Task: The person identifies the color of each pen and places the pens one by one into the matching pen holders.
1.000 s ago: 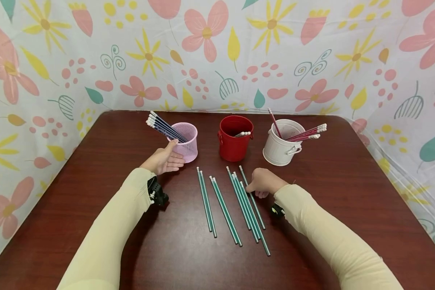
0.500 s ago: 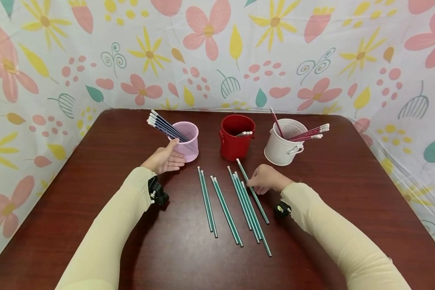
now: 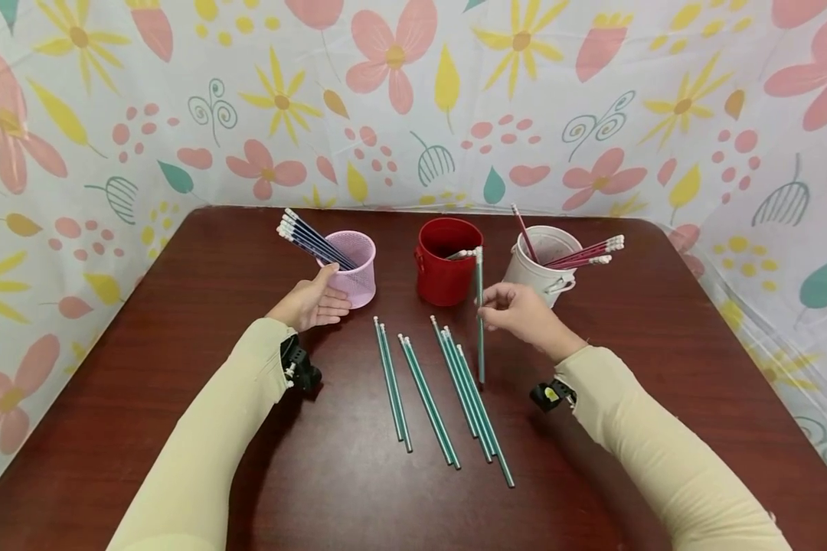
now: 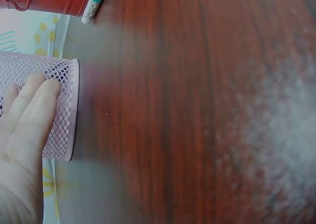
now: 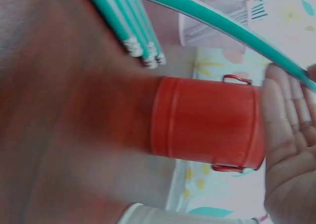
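In the head view my left hand point(image 3: 312, 303) touches the side of a pink mesh cup point(image 3: 360, 282), fingers straight and thumb near its rim. Dark blue pencils point(image 3: 320, 243) lean out of that cup to the left. The left wrist view shows straight fingers point(image 4: 34, 112) along the mesh. My right hand point(image 3: 520, 315) pinches a green pencil point(image 3: 481, 348) between thumb and fingertips, held upright, eraser end up, in front of a red bucket point(image 3: 441, 279). From the right wrist, this pencil point(image 5: 207, 17) crosses above the bucket, partly hidden by the hand's edge.
Several green pencils point(image 3: 427, 402) lie on the brown table point(image 3: 303, 474) in front of the containers. White erasers point(image 3: 460, 254) show at the red bucket's rim. At the right stands a white bucket point(image 3: 526, 272) with dark red pencils point(image 3: 582, 255). A flowered cloth point(image 3: 413, 138) hangs behind.
My right hand has lifted the rightmost green pencil off the table, raised it upright and moved it toward the red bucket. My left hand has stayed at the pink cup.
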Demonstrator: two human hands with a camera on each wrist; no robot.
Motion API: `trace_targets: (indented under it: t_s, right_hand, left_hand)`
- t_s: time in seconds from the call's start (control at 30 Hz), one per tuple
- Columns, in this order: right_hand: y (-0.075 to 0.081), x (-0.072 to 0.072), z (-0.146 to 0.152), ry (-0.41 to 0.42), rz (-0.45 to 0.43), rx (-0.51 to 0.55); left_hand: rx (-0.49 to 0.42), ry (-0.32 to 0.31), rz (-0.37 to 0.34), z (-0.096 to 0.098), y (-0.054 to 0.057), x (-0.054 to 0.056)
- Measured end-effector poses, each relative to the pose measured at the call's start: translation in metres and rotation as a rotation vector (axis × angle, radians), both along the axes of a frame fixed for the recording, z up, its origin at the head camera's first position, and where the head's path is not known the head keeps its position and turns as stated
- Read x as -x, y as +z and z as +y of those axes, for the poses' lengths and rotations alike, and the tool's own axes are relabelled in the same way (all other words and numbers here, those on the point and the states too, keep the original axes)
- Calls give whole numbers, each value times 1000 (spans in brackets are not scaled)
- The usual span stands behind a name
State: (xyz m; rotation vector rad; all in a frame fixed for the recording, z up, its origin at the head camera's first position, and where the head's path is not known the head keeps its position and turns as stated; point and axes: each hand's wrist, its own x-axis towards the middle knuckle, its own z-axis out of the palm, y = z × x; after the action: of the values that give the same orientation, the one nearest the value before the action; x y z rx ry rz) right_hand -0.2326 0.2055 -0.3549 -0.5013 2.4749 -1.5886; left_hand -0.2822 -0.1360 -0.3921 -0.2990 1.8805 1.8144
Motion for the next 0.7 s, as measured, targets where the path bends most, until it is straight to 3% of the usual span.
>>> trace_targets:
  t_s: [0.17,0.3,0.47,0.7]
  right_hand:
    - [22,-1,-3,-50,136,165]
    - [44,-1,-6,-79,230,156]
    - [66,-1,-10,-105,273,204]
    - [75,-5,-24,-188,378,393]
  left_hand:
    - [11,12,2,0,0,0]
    - [13,10,1,0,1,-1]
    - [6,8,1,0,1,-2]
    - [-2,17,6,1,0,-3]
